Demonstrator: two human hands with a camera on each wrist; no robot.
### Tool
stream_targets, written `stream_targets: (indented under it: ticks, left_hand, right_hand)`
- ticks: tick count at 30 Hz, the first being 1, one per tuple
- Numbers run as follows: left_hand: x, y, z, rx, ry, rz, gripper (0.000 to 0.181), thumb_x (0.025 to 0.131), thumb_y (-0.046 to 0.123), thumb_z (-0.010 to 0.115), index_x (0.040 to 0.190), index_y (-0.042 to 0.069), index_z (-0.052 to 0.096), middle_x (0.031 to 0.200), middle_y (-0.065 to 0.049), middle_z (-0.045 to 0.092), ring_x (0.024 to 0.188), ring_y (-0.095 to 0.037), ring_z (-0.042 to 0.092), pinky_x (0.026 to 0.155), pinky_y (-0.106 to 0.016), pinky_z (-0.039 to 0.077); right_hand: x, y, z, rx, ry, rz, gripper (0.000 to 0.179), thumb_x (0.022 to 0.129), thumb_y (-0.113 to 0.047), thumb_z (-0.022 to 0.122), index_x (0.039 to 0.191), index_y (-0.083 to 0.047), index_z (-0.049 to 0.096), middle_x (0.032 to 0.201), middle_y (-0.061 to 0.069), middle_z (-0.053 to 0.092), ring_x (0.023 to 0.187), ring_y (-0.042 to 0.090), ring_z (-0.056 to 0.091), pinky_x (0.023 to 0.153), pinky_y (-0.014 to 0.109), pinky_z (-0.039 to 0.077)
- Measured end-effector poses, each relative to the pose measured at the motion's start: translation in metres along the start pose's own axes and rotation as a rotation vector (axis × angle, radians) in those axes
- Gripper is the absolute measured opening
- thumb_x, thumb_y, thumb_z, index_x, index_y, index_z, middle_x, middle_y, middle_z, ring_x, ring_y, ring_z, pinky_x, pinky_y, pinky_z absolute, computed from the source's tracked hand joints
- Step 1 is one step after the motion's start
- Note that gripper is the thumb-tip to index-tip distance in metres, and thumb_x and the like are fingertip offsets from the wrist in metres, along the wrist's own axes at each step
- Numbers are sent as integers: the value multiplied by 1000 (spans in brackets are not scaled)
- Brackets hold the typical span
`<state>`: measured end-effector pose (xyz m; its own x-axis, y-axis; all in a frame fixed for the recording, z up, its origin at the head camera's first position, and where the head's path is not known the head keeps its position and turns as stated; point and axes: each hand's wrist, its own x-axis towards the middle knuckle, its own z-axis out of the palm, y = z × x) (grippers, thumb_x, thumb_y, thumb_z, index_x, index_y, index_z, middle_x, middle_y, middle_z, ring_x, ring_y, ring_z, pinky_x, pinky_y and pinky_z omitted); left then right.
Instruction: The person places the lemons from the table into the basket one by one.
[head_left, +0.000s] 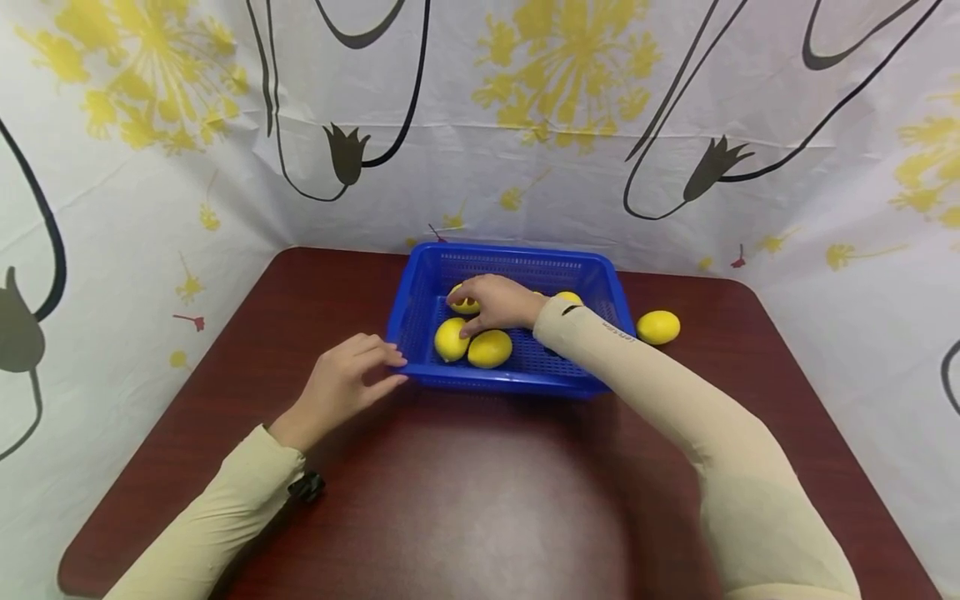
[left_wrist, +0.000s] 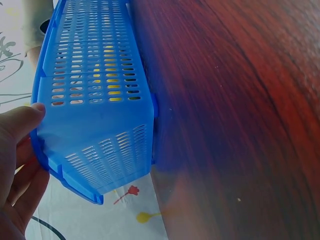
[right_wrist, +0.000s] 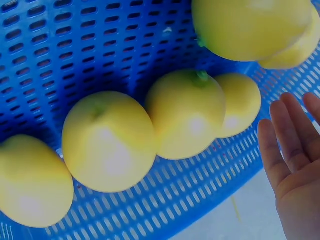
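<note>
A blue plastic basket [head_left: 510, 380] with slotted walls stands on the table, holding several yellow lemons. My left hand [head_left: 352, 375] pinches its near left corner; in the left wrist view the thumb is on one side of the rim and the fingers on the other. Inside the basket, my right hand [head_left: 498, 300] hovers palm down over the lemons, its fingers spread and relaxed. A lemon [head_left: 452, 340] lies by its thumb, another lemon [head_left: 491, 349] beside that one. The right wrist view shows loosely extended fingers [right_wrist: 292, 135] apart from the row of lemons [right_wrist: 110, 145].
One lemon [head_left: 658, 327] lies on the table outside the basket, near its right side. The dark red-brown wooden table [head_left: 480, 500] is bordered by a white cloth [head_left: 450, 167] printed with flowers, at the back and both sides.
</note>
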<state>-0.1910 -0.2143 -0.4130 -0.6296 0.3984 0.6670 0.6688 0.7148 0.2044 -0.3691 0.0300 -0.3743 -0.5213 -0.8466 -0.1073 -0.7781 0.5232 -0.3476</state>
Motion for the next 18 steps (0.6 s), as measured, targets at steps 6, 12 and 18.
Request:
stream_targets:
  ticks: [6,12,18]
  left_hand:
    - [-2,0,0,9,-10,-2,26,72,19,88,93,14,75,94,-1,73,88,-17,66,77,-34,58]
    - [-1,0,0,19,-12,6,25,72,19,88,93,14,75,93,-1,73,87,-17,66,76,-34,58]
    - [0,1,0,19,-9,11,27,70,17,89,93,13,75,92,-1,73,86,-17,66,76,-34,57]
  right_hand:
    - [-9,-6,-11,49,21,3,58,85,-35,78,137,-13,60,137,11,61,122,30,60,101,45,50]
    - [-20,-10,-29,43,75,-18,57,86,-39,76,136,-16,60,138,8,61,123,29,60,101,43,50]
    - [-33,-14,-48,43,114,-8,58,87,-44,74,137,-19,59,137,2,62,125,23,59,105,41,49]
